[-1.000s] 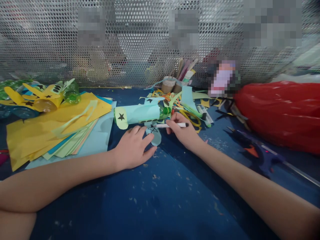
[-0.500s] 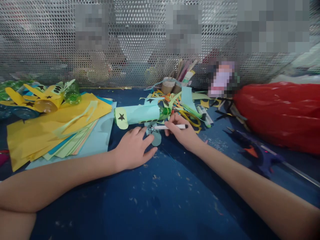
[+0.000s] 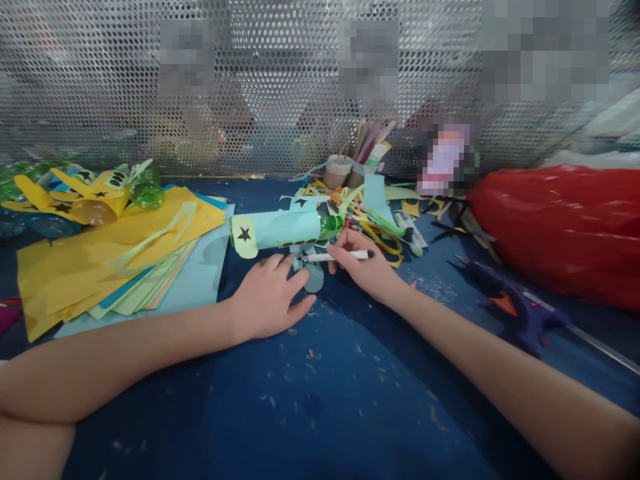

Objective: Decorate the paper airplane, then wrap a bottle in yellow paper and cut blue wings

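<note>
The white marker (image 3: 336,256) lies almost level just above the centre of the frame, pinched in the curled fingers of the right hand (image 3: 364,268), its dark tip on a pale blue paper cut-out (image 3: 315,278). Most of that cut-out is hidden under the pen and the left hand (image 3: 267,300), which lies flat and loosely spread with its fingertips on the paper's edge, gripping nothing. What is drawn there is too small to make out. Just behind lies a paper-wrapped bottle (image 3: 285,229) with a black star. A glue gun (image 3: 520,312) lies at the right on the blue table (image 3: 325,393).
</note>
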Demonstrator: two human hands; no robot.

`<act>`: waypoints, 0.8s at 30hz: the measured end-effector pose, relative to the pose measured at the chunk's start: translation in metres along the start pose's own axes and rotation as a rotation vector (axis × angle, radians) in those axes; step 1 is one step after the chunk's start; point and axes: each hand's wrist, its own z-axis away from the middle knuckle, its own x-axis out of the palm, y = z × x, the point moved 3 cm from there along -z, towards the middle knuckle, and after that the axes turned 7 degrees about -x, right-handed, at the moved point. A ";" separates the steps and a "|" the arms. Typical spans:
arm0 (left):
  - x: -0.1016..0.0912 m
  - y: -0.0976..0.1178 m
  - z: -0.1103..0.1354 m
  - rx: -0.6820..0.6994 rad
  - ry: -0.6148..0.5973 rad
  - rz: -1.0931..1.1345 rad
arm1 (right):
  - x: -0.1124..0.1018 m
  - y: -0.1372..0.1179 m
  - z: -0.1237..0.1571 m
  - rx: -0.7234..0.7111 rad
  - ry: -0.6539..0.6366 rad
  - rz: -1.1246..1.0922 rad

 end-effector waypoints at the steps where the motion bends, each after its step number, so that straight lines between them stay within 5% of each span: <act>1: 0.000 0.000 0.000 0.001 0.001 0.000 | 0.000 -0.001 0.000 0.002 -0.003 0.003; 24: 0.000 0.000 0.000 0.003 0.011 -0.005 | -0.002 0.000 0.000 0.045 0.031 0.014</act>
